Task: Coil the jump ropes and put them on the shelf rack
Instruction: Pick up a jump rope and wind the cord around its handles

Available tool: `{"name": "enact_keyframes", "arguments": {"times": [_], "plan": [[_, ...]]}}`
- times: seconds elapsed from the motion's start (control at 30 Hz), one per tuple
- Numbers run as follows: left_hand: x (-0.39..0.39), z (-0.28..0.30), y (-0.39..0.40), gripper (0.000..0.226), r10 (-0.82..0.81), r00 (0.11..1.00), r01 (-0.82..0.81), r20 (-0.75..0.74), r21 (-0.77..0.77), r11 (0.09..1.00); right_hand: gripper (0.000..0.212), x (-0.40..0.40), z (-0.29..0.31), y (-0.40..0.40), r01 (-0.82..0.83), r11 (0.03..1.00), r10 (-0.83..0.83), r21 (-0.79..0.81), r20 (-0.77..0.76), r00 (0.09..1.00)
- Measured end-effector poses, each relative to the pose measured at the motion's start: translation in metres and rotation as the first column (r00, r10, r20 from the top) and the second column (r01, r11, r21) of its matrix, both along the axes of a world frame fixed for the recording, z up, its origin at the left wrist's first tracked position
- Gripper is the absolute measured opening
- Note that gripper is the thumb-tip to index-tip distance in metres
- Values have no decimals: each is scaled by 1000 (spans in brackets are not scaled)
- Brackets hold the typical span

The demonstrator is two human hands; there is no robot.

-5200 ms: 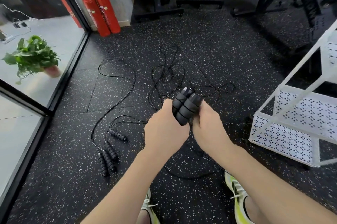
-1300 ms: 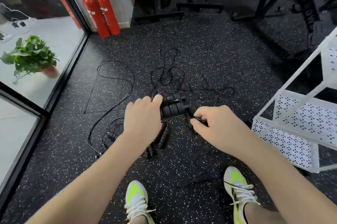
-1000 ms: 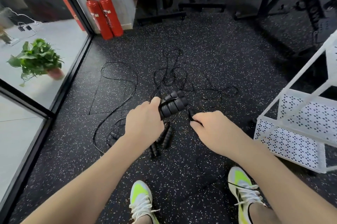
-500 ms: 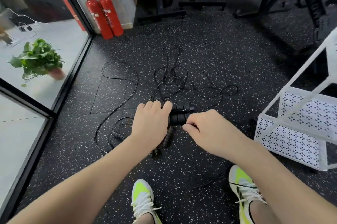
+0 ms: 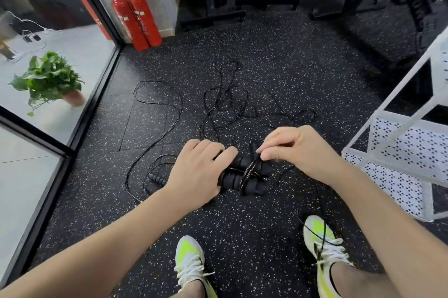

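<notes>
Both hands meet over a pair of black jump rope handles (image 5: 244, 176) held side by side above the speckled rubber floor (image 5: 266, 60). Left hand (image 5: 197, 176) is curled around the near ends of the handles, gripping them together. Right hand (image 5: 295, 149) pinches a thin black cord (image 5: 248, 171) between thumb and fingertips, and a turn of that cord crosses over the handles. From there the cord runs down toward the right shoe (image 5: 322, 249) and lies across its laces.

Beyond the hands, a tangle of loose black rope (image 5: 225, 106) sprawls on the floor. To the left of the left hand lies another rope, its ridged handle (image 5: 157, 179) on the floor beside a long loop (image 5: 157, 94) of cord.

A white perforated shelf rack (image 5: 400, 152) stands at the right, apart from the ropes. Two red fire extinguishers (image 5: 135, 18) stand by the wall at the back, and a potted green plant (image 5: 48, 79) sits behind the glass panel on the left.
</notes>
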State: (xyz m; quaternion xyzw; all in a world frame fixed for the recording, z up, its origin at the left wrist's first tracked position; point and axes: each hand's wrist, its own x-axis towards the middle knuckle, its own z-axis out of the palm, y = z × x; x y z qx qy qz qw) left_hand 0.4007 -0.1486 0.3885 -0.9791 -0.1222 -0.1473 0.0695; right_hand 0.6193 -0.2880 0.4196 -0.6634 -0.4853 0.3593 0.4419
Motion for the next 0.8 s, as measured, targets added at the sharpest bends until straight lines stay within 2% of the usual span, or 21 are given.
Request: {"name": "enact_keyframes", "arguments": {"times": [0.1, 0.17, 0.23, 0.27, 0.37, 0.43, 0.5, 0.57, 0.67, 0.8], "plan": [[-1, 7, 1, 73, 3, 995, -3, 104, -6, 1000, 9, -2, -8, 1, 24, 999, -16, 44, -177, 984], [2, 14, 0, 70, 38, 990, -37, 139, -13, 999, 19, -7, -14, 3, 82, 996, -66, 36, -318, 946], [4, 21, -1, 57, 86, 980, -81, 180, -34, 996, 35, -17, -22, 5, 77, 997, -65, 14, -411, 909], [5, 26, -1, 51, 122, 971, -114, 205, -50, 992, 42, -24, -25, 6, 59, 998, -55, -4, -429, 902], [13, 38, 0, 49, 240, 948, -227, 211, -81, 970, 31, -47, -30, 7, 9, 995, -50, -101, -414, 909], [21, 42, -1, 53, 329, 931, -319, 158, -87, 944, 32, -64, -27, 6, -43, 986, -21, -161, -377, 926], [29, 47, -1, 51, 398, 913, -394, 85, -63, 917, 28, -79, -21, 4, -94, 977, 38, -193, -274, 961], [34, 48, 1, 49, 443, 897, -443, -9, 6, 897, 21, -88, -13, 0, -128, 965, 98, -229, -138, 986], [36, 45, 7, 47, 477, 871, -466, -112, 116, 877, 16, -90, -1, -3, -134, 951, 128, -280, -39, 991], [34, 41, 10, 44, 511, 838, -486, -192, 164, 858, 31, -82, 16, -6, -66, 950, 128, -304, 189, 974]]}}
